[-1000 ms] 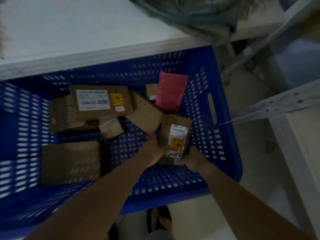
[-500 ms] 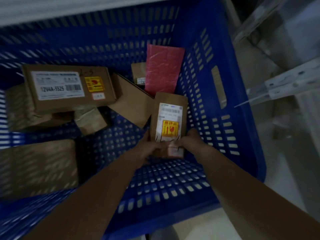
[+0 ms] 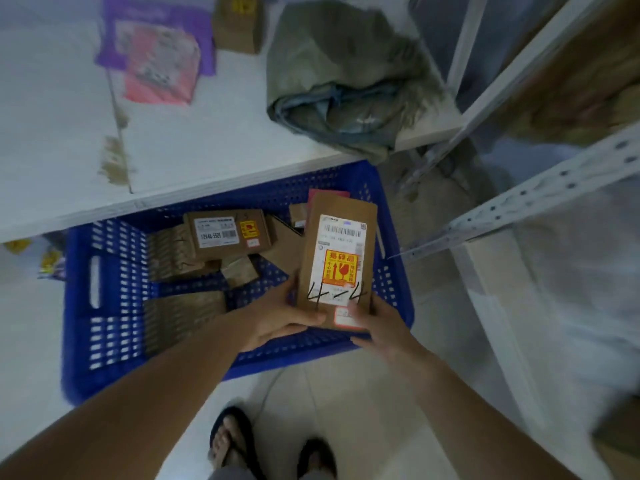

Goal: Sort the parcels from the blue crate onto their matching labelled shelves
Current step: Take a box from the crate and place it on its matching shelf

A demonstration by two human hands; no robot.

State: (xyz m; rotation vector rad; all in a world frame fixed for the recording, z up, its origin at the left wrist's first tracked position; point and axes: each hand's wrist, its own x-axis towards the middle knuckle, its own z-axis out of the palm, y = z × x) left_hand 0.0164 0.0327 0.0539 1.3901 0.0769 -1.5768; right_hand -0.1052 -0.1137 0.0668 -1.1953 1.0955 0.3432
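Both hands hold one brown parcel [image 3: 337,261]; it is up over the right side of the blue crate [image 3: 104,306], label side turned to the person. The left hand [image 3: 277,320] grips its low left edge, thumb on the front; the right hand [image 3: 377,327] grips its low right corner, thumb on the front too. The parcel has a white label, a yellow and red sticker with a glass on it, and "4-4" in black pen near the bottom.

More parcels lie in the crate; a big box [image 3: 228,233] with a white label sits at the back, small brown ones lie near it, and a bit of a pink bag [image 3: 332,194] peeks out behind the held parcel. A white shelf [image 3: 207,150] is just behind the crate; on it are a green sack [image 3: 346,81] and pink and purple bags [image 3: 159,60]. A metal rack [image 3: 536,192] stands to the right.

I think the step now is reading the mark; the pick is done and the put-away is not. Next the person must find the shelf marked 4-4; no shelf mark shows here, so I cannot tell which one it is. The glass sticker likely means it can break; so it should go down softly, with both hands on it.
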